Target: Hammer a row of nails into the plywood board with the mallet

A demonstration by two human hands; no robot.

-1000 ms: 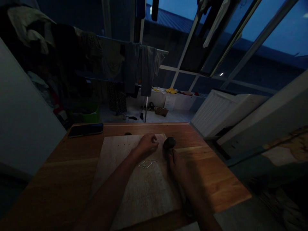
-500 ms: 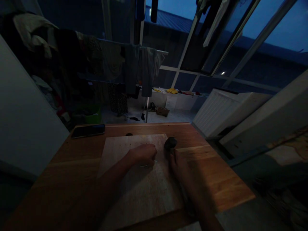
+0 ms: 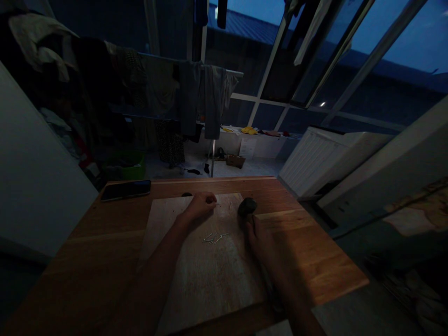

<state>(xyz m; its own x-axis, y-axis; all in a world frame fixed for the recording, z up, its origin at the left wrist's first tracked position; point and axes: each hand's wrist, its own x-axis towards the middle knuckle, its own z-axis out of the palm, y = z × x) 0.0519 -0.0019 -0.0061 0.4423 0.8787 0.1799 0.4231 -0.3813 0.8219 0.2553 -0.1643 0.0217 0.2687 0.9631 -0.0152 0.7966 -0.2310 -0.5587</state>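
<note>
My left hand [image 3: 202, 204] is over the far part of a pale wooden board [image 3: 203, 275], its fingertips pinched on a small nail [image 3: 217, 203]. Just right of it, another nail [image 3: 230, 205] stands in the board. A loose pile of nails [image 3: 214, 238] lies on the board nearer to me. My right hand [image 3: 261, 235] is wrapped round the handle of a hammer, whose dark head [image 3: 248, 206] rests by the board's right edge. Small dark dots run in a row along the far part of the board, partly hidden by my left hand.
The board lies on a wooden table [image 3: 87, 261]. A phone [image 3: 126, 190] is at its far left corner, and a small dark round object [image 3: 186, 194] sits behind the board. Beyond are hanging clothes [image 3: 213, 98], a green basket [image 3: 129, 163] and a white ribbed cabinet-like object [image 3: 308, 158].
My left hand has moved from above the nail pile to the far part of the board, with a nail in its fingertips. The pile now shows. My right hand stays with the hammer.
</note>
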